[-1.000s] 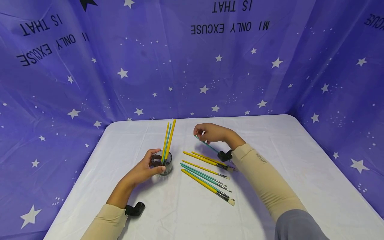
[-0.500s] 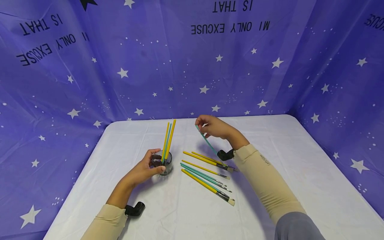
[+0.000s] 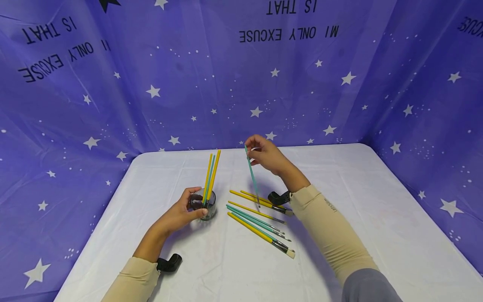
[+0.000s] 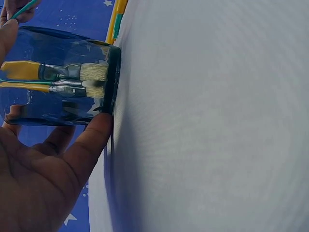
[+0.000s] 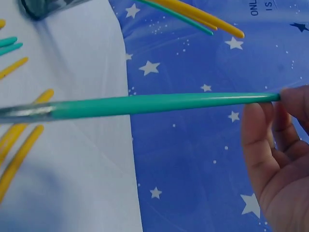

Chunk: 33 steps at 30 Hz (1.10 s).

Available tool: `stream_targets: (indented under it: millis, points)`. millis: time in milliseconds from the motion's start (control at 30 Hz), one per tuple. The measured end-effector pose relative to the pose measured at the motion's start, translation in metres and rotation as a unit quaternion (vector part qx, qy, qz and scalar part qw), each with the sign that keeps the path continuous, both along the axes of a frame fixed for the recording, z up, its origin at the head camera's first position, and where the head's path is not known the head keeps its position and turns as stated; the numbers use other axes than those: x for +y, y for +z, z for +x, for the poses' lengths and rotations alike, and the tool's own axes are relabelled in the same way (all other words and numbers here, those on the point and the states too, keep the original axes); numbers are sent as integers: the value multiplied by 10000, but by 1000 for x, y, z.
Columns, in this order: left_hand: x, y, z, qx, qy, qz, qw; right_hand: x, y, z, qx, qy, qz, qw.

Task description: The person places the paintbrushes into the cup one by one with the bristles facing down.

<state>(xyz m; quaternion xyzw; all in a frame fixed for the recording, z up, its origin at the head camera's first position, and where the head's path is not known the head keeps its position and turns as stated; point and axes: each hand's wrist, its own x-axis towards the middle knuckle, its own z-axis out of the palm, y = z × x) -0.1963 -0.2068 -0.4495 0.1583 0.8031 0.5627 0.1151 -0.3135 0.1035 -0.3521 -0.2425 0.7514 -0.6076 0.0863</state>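
Observation:
My left hand (image 3: 185,214) grips a clear glass (image 4: 58,113) standing on the white table, thumb and fingers around its sides. Inside the glass, bristles down, lean two yellow paintbrushes (image 3: 214,176) and a teal one (image 3: 210,178). Raised over the table, my right hand (image 3: 267,155) pinches a thin teal paintbrush (image 5: 145,104) by its handle end. That brush hangs steeply, its metal ferrule and tip (image 3: 258,203) pointing down above the loose brushes. In the right wrist view, thumb and fingertips meet at the handle's tip.
Between glass and right forearm lie several loose paintbrushes, yellow (image 3: 249,228) and teal (image 3: 253,219), bristles toward the right. A white cloth (image 3: 339,188) covers the table. Purple star-printed curtains (image 3: 226,84) hang behind and at both sides.
My right hand has risen, lifting the teal paintbrush and swinging it from a slanted pose to nearly upright. The left hand and the glass have stayed in place.

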Motion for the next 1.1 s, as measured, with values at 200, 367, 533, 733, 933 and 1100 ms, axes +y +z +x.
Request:
stream_targets:
  millis: [200,367,533,733,933,1100]
  points:
    - [0,-1,0,-33,30,-6,10000,-9,-1,3,-107,-335,-640,9973]
    - [-1,-2,1,-9,37,15,10000,-17,1,4,-110,-496,-1320,9899]
    - [-1,-1,0,-24,71,-47,10000,-25,7,8,88,-627,-1942,9789]
    - [0,-1,0,-81,119,-202,9997,-35,13,15,-57,-828,-2454,9659]
    - [0,-2,-1,-100,84,-22,9999,-47,9,19,-197,-941,-2733,9571]
    - [1,-2,-2,-84,30,58,9999,-59,0,23,-273,-941,-2623,9600]
